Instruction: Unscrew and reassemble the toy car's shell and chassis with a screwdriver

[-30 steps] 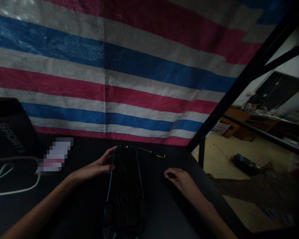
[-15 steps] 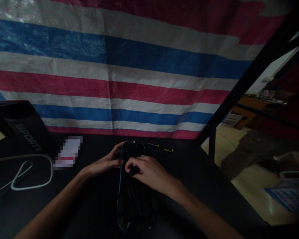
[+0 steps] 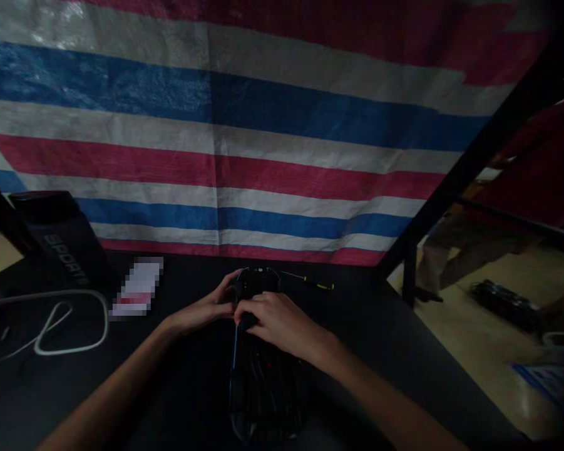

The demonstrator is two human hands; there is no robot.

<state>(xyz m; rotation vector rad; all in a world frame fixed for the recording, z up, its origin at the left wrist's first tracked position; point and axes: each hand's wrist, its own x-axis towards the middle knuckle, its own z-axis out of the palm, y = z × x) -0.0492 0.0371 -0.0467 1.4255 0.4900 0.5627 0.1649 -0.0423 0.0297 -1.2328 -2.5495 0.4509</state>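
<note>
A dark toy car [image 3: 270, 382] with blue edging lies lengthwise on the black table, its surface hard to read in the dim light. My left hand [image 3: 220, 300] grips its far left edge, thumb and fingers apart along the side. Over the car's middle, my right hand [image 3: 275, 319] is closed around a short black handle [image 3: 248, 321], whose lower end is hidden. Just beyond the car's far right corner rests a screwdriver [image 3: 317, 285] with a black-and-yellow handle and thin shaft.
To the left stand a dark box [image 3: 63, 238] marked SPORT, a blurred-out phone-shaped item [image 3: 138, 288] and a looped white cable [image 3: 70, 351]. A striped plastic sheet [image 3: 263, 138] hangs behind the table. Beyond the right-side black frame [image 3: 408, 269], a person [image 3: 535, 169] stands on the floor.
My view has shifted slightly left, so the table things sit further right. Both hands keep their places on the car. The person at the right has moved.
</note>
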